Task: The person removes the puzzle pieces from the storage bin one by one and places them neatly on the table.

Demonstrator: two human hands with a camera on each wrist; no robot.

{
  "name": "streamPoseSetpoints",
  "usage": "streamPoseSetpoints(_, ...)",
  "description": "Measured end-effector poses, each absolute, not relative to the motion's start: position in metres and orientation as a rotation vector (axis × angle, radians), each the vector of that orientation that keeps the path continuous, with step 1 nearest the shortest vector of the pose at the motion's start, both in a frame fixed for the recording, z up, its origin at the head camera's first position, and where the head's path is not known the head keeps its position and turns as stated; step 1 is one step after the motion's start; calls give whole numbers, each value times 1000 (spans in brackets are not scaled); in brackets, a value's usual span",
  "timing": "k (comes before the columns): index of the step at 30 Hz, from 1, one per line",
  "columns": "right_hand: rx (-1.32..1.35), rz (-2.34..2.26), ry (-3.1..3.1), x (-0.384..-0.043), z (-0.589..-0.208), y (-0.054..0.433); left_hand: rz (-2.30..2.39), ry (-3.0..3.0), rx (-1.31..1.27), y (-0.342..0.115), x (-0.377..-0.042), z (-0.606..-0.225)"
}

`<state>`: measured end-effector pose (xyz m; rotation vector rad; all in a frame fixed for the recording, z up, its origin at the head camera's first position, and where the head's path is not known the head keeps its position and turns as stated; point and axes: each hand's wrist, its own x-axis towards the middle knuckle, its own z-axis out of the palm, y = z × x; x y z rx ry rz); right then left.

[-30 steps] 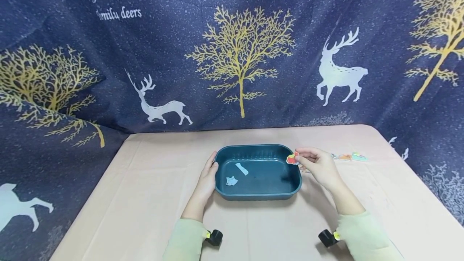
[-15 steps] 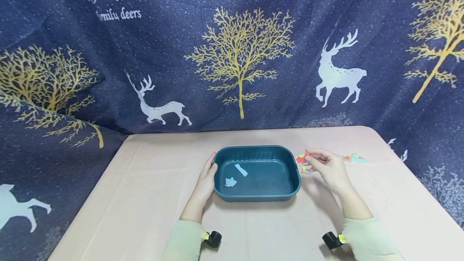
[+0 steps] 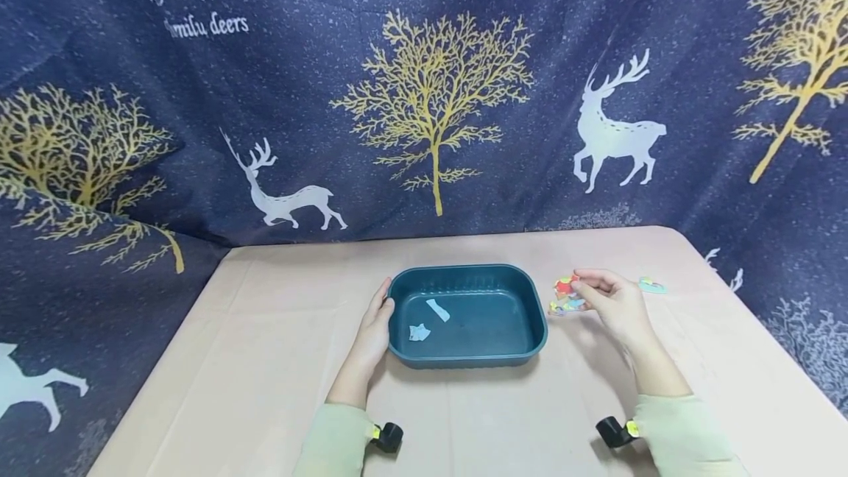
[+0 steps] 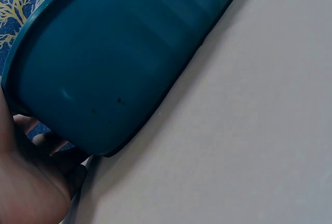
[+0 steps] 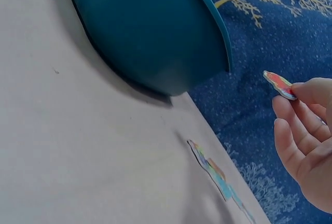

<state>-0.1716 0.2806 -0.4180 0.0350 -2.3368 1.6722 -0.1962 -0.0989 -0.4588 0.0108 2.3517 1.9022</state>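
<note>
Watching from afar, I am seeing the person's right hand [image 3: 612, 299] pinching a small red piece [image 3: 565, 285] by one end, thumb against fingertip, the other fingers curving below it. The red piece is hovering clear of the table [image 3: 265, 359], beyond the right end of a dark teal tray [image 3: 464, 361] and near a cluster of bright flat pieces [image 3: 563, 307]. A turquoise piece [image 3: 652, 286] is lying apart, past the hand. The left hand [image 3: 374, 324] is holding the tray's left end, thumb at the rim, fingers bending against the outer wall; how firmly, I cannot tell. A pale strip [image 3: 438, 310] and a pale scrap [image 3: 419, 332] are lying inside.

For good handling, I am favouring a light, level pinch, fingers keeping clear of the cluster, and a steady left hand so the inner pieces are not sliding.

Against one second ago, the red piece is sitting farther right, no longer overlapping the tray's rim; the left hand, tray and inner pieces are staying practically in place.
</note>
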Motion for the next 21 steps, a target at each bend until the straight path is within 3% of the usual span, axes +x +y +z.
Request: streamPoseSetpoints(21, -233, 1949, -2146, -174, -431, 320, 1901, 2354, 2, -98, -197, -461)
